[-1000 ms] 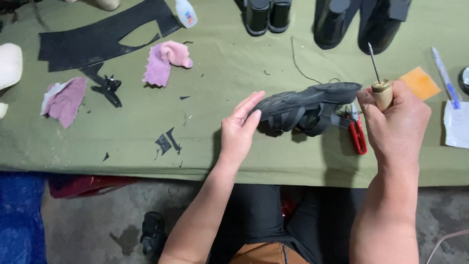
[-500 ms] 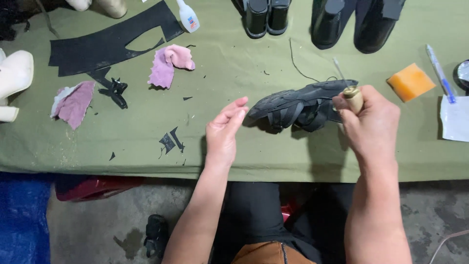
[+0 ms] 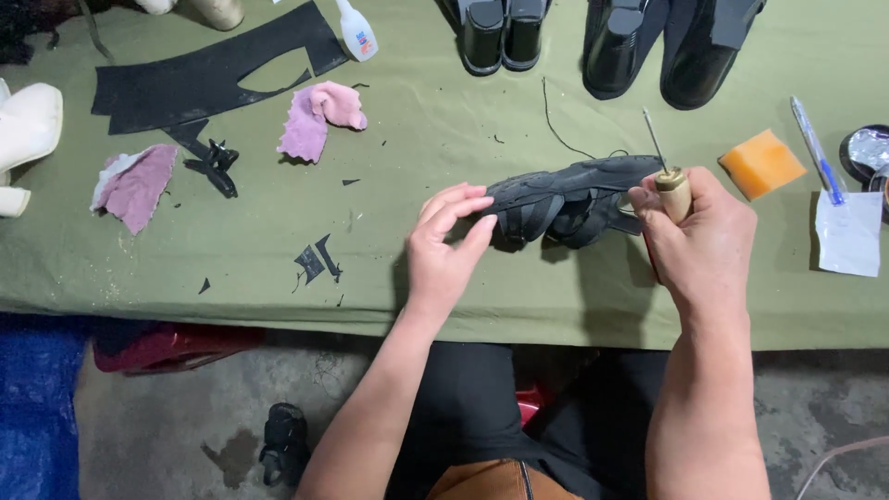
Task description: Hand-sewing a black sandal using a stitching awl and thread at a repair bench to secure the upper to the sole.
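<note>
Matt black strappy shoe upper (image 3: 565, 196), awl (image 3: 669, 176) with smooth wooden handle and metal spike, on matt green cloth (image 3: 417, 250).

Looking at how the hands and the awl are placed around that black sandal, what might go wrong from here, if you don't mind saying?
1. The right hand grips a wooden-handled awl with its bare metal point up, beside the black sandal; a slip could jab the left hand, whose fingertips rest on the sandal's other end.
2. The black thread trails loosely across the green cloth and might snag.
3. The sandal lies near the table's front edge and could slide off.
</note>
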